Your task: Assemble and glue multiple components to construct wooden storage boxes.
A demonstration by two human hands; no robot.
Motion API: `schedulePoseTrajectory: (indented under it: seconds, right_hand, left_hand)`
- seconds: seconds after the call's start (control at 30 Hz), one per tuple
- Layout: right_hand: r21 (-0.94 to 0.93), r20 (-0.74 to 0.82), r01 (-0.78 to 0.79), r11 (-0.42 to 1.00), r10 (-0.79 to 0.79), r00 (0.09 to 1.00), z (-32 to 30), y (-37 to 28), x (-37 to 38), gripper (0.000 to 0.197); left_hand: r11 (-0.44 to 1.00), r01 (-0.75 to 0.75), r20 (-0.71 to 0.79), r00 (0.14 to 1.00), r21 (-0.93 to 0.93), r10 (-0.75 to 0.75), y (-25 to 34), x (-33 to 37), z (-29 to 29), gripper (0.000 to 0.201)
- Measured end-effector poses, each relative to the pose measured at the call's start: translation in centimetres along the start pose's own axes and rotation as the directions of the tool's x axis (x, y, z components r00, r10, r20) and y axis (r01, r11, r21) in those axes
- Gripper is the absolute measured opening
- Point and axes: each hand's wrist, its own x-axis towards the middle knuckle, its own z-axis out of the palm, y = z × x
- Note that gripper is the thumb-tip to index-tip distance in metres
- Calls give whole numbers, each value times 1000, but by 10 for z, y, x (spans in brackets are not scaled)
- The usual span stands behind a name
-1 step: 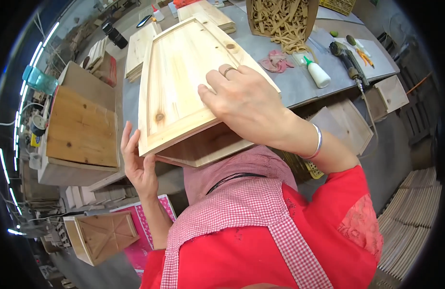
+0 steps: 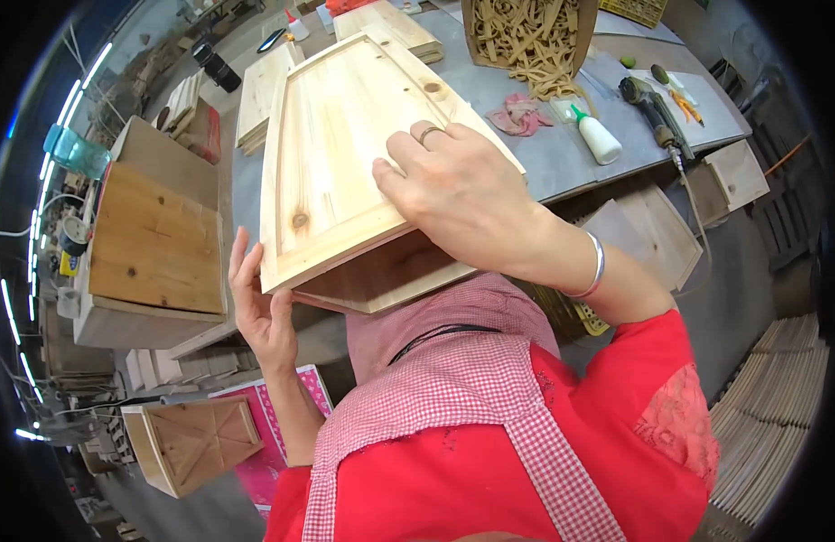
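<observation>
A pale wooden box (image 2: 345,154) with a framed panel on top juts over the near edge of the grey table (image 2: 562,163), tilted up toward me. My right hand (image 2: 462,194), with a ring and a silver bangle, lies flat on the panel's near right part and presses on it. My left hand (image 2: 259,312) cups the box's lower left corner from the side and below, fingers up along its edge. The underside of the box is hidden.
On the table lie a white glue bottle (image 2: 598,140), a pink rag (image 2: 519,115), a power tool (image 2: 657,108), a cardboard box of wood strips (image 2: 530,36) and stacked boards (image 2: 386,23). Wooden crates (image 2: 155,244) stand left, another box (image 2: 196,443) lower left, and slats (image 2: 769,425) right.
</observation>
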Motion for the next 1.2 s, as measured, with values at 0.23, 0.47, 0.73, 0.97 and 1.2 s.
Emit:
schedulePoseTrajectory:
  seconds: [0.23, 0.47, 0.73, 0.97, 1.2]
  right_hand:
    - [50, 3, -14, 999, 13, 1000, 5, 5, -7, 23]
    - [397, -98, -160, 904, 215, 972, -24, 21, -43, 68]
    - [902, -32, -220, 372, 565, 825, 31, 28, -99, 51]
    - [809, -108, -184, 559, 449, 887, 32, 47, -96, 44]
    - [773, -198, -133, 621, 434, 879, 34, 51, -93, 42]
  left_hand:
    - [953, -148, 255, 964, 265, 78, 17, 17, -10, 46]
    - [909, -206, 259, 959, 363, 114, 19, 16, -18, 46]
    - [944, -172, 241, 965, 281, 104, 18, 9, -19, 53]
    - [997, 41, 143, 989, 58, -49, 7, 1, -15, 48]
    - [990, -26, 93, 996, 139, 13, 5, 7, -6, 47]
